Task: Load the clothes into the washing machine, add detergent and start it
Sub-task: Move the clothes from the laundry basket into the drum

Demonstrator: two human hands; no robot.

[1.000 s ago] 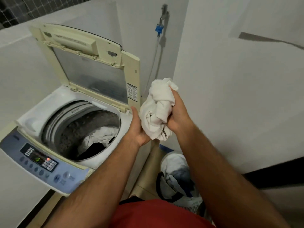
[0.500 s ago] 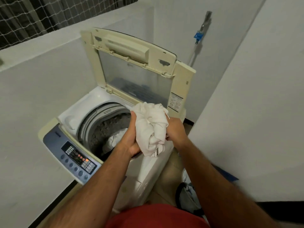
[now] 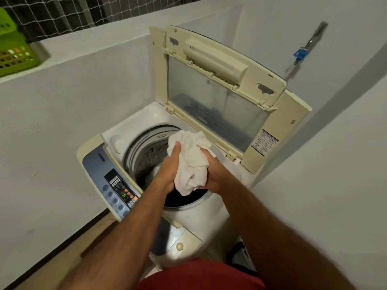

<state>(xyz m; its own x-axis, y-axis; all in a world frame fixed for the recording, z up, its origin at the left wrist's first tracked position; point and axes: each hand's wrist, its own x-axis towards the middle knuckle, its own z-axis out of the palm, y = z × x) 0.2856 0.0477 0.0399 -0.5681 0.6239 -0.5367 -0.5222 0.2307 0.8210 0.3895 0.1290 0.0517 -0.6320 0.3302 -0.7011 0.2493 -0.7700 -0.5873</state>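
A bunched white garment [image 3: 191, 162] is held between both hands right above the drum opening of a top-loading washing machine [image 3: 134, 126]. My left hand [image 3: 167, 172] grips its left side and my right hand [image 3: 211, 174] grips its right side. The machine's cream lid [image 3: 222, 84] stands raised behind them. Inside the drum [image 3: 146, 158] some white and dark laundry shows, mostly hidden by my hands. The blue control panel [image 3: 115, 185] with lit indicators runs along the machine's front left edge.
White walls close in on the left and right of the machine. A green basket [image 3: 14, 49] sits on the ledge at upper left. A tap with a blue fitting [image 3: 301, 52] is on the back wall. A laundry bag [image 3: 240, 256] lies on the floor at lower right.
Both hands carried the white garment leftward from beside the machine to over the drum opening. The camera view swung left and closer to the machine.
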